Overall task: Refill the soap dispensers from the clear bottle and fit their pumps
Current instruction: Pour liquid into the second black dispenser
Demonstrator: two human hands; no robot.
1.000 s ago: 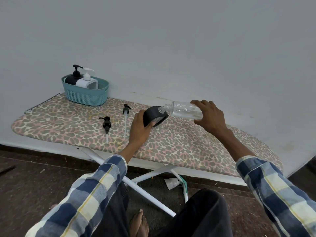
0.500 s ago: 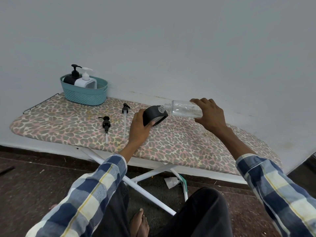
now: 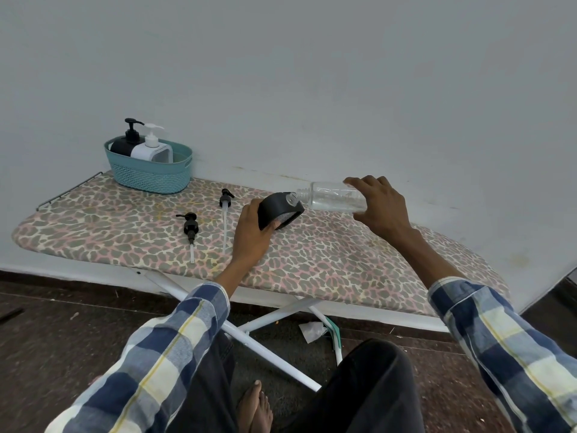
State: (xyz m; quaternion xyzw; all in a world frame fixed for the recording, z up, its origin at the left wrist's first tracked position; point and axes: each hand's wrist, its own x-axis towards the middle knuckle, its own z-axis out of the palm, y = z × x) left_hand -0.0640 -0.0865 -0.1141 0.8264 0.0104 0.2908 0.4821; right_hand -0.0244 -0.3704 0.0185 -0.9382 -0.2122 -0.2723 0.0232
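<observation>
Just beyond left hand [image 3: 251,235] fingers curled round tilted black dispenser [image 3: 278,210]: neck of clear bottle [image 3: 331,196], gripped near its base by right hand [image 3: 381,204], meeting the opening. Likely spill onto ironing board [image 3: 343,264] if necks misalign. Loose pumps [image 3: 191,228] further left.

An ironing board [image 3: 327,264] with a leopard-print cover stands on white crossed legs by the wall, carrying a teal basket [image 3: 150,173] at its far left end and two black pumps [image 3: 191,228] [image 3: 225,201] lying near the middle, side by side, tubes pointing toward the person.
</observation>
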